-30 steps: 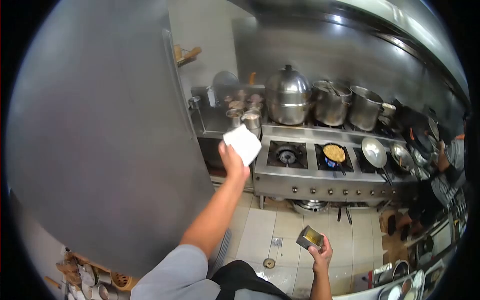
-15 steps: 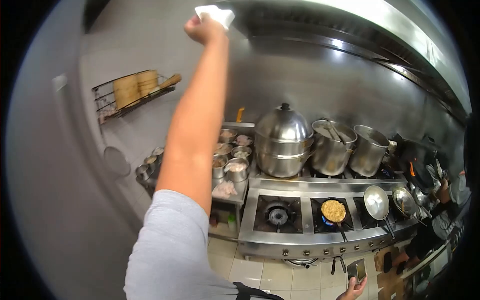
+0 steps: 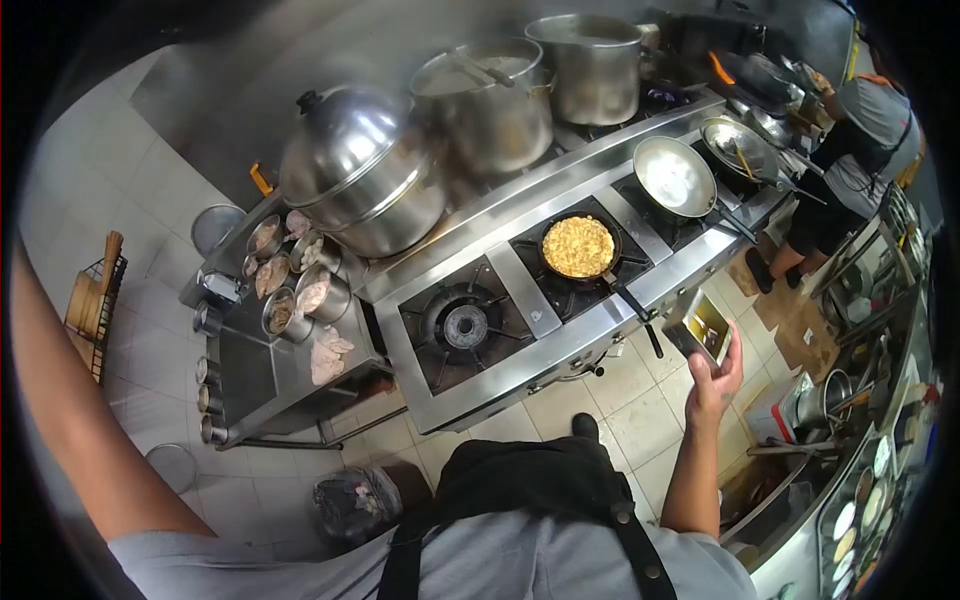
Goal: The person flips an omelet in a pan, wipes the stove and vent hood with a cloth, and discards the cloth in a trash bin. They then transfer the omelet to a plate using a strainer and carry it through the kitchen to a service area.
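Observation:
My right hand (image 3: pixel 715 385) is wrapped round a square metal container (image 3: pixel 700 328) with yellowish liquid in it, in front of the stove. My left arm (image 3: pixel 90 440) reaches up along the left side, and its hand is outside the picture. A small black pan (image 3: pixel 580 247) full of yellow, chunky food sits on a burner, with its handle towards my right hand. An unused burner (image 3: pixel 465 325) lies to its left. Right of the pan, an empty wide pan (image 3: pixel 675 177) rests on the stove.
Behind the burners stand a domed steamer (image 3: pixel 365 170) and two tall pots (image 3: pixel 590 75). Metal bowls of raw meat (image 3: pixel 323 293) are at the left. A bin (image 3: pixel 355 500) stands by my legs. A co-worker (image 3: pixel 870 140) is at the far right.
The view has tilted down and turned. My left hand, raised with a white cloth or paper before, has left the picture. My right hand with the container is now fully visible.

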Tool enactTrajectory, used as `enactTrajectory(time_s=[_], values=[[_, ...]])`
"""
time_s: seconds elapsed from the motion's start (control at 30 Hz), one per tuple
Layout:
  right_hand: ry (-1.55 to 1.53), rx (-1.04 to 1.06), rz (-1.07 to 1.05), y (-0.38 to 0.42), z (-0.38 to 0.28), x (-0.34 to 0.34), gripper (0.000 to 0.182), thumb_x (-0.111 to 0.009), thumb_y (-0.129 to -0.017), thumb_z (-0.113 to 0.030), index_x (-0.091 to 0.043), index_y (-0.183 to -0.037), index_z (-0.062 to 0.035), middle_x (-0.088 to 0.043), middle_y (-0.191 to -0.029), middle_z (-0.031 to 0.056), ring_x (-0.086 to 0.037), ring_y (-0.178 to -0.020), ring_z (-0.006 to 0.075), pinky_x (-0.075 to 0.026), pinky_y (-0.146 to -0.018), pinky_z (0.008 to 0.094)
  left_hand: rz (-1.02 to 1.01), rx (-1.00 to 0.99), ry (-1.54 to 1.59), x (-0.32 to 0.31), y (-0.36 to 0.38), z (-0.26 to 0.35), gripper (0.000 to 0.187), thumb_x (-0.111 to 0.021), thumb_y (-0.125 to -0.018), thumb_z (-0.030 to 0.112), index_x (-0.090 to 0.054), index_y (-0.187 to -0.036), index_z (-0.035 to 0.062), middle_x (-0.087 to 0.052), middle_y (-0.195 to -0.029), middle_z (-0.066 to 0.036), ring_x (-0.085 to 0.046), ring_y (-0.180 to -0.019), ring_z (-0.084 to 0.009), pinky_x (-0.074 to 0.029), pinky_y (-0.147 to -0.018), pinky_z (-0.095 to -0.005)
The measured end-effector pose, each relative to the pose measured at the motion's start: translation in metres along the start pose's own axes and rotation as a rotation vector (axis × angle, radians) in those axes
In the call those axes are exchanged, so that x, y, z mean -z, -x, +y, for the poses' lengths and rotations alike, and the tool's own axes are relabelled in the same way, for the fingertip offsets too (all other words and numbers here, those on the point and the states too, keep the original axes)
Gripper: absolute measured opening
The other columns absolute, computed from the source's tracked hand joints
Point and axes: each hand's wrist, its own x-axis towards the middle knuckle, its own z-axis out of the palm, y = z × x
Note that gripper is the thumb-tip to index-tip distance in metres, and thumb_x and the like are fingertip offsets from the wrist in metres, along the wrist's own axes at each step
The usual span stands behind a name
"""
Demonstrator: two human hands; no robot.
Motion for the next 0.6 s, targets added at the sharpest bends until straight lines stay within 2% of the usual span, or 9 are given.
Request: enactTrajectory(time_s=[0.3,0.37,0.4,0.43,0.5,0.57,0.6], values=[[-0.176,-0.071,-0.286,-0.109,0.022,-0.043,0.08,-0.078,-0.069,-0.028,-0.039,-0.13,0.0059,-0.055,-0.116,0.0117,-0.056,-0.106,0.0193,-0.043,-0.094,0.0311,0.097,-0.03,-0.12,0.001,0.01,-0.013,0.028,-0.061,-0.077,0.006,-0.047,-0.099,-0.0034,-0.057,-0.092,-0.017,-0.061,-0.08,-0.0264,-0.051,-0.063,-0.0364],[-0.084,-0.071,-0.275,-0.113,0.034,-0.047,0.078,-0.075,-0.068,-0.025,-0.039,-0.131,0.0049,-0.054,-0.118,0.0127,-0.054,-0.108,0.0214,-0.042,-0.095,0.0323,0.12,-0.046,-0.102,0.016,-0.007,0.0,0.028,-0.062,-0.077,0.006,-0.047,-0.098,-0.0038,-0.058,-0.09,-0.017,-0.062,-0.078,-0.0261,-0.051,-0.061,-0.0362],[0.151,0.055,-0.268,-0.118,0.047,-0.047,0.077,-0.071,-0.067,-0.022,-0.04,-0.132,0.0041,-0.052,-0.121,0.0142,-0.053,-0.11,0.0235,-0.04,-0.097,0.0352,0.145,-0.062,-0.067,0.029,-0.02,0.016,0.028,-0.062,-0.076,0.006,-0.048,-0.098,-0.004,-0.059,-0.089,-0.017,-0.062,-0.077,-0.026,-0.051,-0.06,-0.0361],[0.076,0.015,-0.349,-0.121,0.056,-0.057,0.076,-0.065,-0.075,-0.031,-0.036,-0.135,0.0058,-0.048,-0.126,0.0174,-0.047,-0.117,0.0254,-0.036,-0.1,0.0376,0.181,-0.09,-0.02,0.047,-0.032,0.037,0.028,-0.063,-0.076,0.006,-0.048,-0.097,-0.0042,-0.059,-0.088,-0.017,-0.062,-0.076,-0.0258,-0.051,-0.059,-0.036],[-0.13,-0.046,-0.473,-0.125,0.073,-0.075,0.078,-0.068,-0.074,-0.031,-0.035,-0.135,0.0046,-0.046,-0.128,0.0162,-0.048,-0.117,0.0269,-0.036,-0.101,0.0395,0.293,-0.157,0.049,0.062,-0.036,0.064,0.028,-0.064,-0.076,0.007,-0.049,-0.096,-0.0046,-0.06,-0.086,-0.017,-0.063,-0.075,-0.0255,-0.051,-0.057,-0.0357],[-0.252,-0.047,-0.53,-0.123,0.081,-0.09,0.077,-0.071,-0.074,-0.029,-0.036,-0.134,0.0035,-0.047,-0.127,0.0154,-0.048,-0.117,0.0257,-0.036,-0.101,0.038,0.479,-0.149,0.072,0.063,0.003,0.069,0.028,-0.064,-0.075,0.007,-0.049,-0.096,-0.0051,-0.061,-0.084,-0.017,-0.063,-0.073,-0.0252,-0.051,-0.054,-0.0355],[-0.133,-0.137,-0.549,-0.122,0.042,-0.092,0.065,-0.072,-0.074,-0.024,-0.045,-0.126,0.0048,-0.052,-0.12,0.0162,-0.052,-0.106,0.0263,-0.044,-0.089,0.0373,0.539,-0.135,0.101,0.065,0.018,0.069,0.028,-0.065,-0.075,0.007,-0.049,-0.095,-0.0053,-0.062,-0.083,-0.017,-0.063,-0.072,-0.0251,-0.051,-0.053,-0.0354]])
